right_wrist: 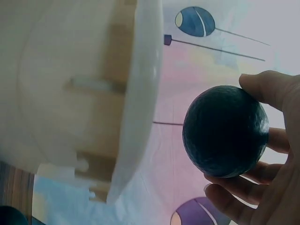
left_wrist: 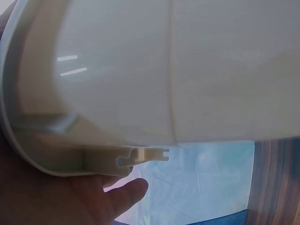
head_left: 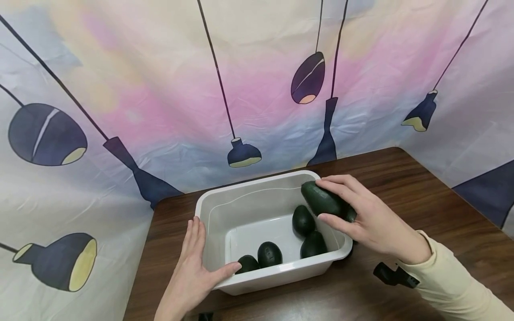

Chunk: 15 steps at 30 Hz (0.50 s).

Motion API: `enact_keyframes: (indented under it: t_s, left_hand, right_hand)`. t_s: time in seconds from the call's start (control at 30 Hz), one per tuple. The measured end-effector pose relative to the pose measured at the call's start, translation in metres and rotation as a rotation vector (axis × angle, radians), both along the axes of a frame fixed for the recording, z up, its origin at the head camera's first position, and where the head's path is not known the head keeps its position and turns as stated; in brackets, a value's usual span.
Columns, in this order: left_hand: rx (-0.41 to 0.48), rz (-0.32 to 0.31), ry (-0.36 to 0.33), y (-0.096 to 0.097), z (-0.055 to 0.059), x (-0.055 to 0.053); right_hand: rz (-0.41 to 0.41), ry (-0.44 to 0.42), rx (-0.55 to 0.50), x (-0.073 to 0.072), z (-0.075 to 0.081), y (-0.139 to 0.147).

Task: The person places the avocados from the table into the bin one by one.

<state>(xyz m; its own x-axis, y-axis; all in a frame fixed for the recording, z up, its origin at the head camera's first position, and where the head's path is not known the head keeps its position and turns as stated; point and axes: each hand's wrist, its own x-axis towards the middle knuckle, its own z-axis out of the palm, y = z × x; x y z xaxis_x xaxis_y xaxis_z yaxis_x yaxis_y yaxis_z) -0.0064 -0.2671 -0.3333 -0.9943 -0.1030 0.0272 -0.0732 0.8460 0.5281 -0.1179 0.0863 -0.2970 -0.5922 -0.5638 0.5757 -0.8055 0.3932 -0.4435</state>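
A white plastic bin (head_left: 257, 183) sits on the table. My right hand (head_left: 373, 218) grips a dark green avocado (head_left: 321, 198) above the bin's right end, thumb on one side and fingers on the other. The right wrist view shows the same avocado (right_wrist: 225, 131) held outside the rim line. My left hand (head_left: 190, 267) rests against the bin's left end, fingers extended along the rim and thumb over the front edge. Inside lie several avocados: two, including one avocado (head_left: 303, 220), on the right, and two, including another avocado (head_left: 270, 254), near the front left.
The brown wooden table (head_left: 401, 187) extends right of the bin. A dark rounded thing (right_wrist: 11, 215) shows beside the bin low in the right wrist view. A cloth backdrop (head_left: 168, 89) printed with hanging lamps stands behind the table. A black device (head_left: 395, 274) is on my right wrist.
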Motion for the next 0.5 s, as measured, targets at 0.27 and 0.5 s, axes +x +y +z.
enact_keyframes:
  t_s: [0.27, 0.5]
  left_hand:
    - [0.004, -0.001, 0.028, 0.001, -0.002, -0.001]
    - [-0.001, 0.001, 0.038, 0.000, -0.003, -0.001]
  right_hand:
    - [0.015, 0.036, 0.024, 0.007, -0.001, -0.009]
    - [0.048, 0.068, 0.015, 0.009, 0.001, -0.014]
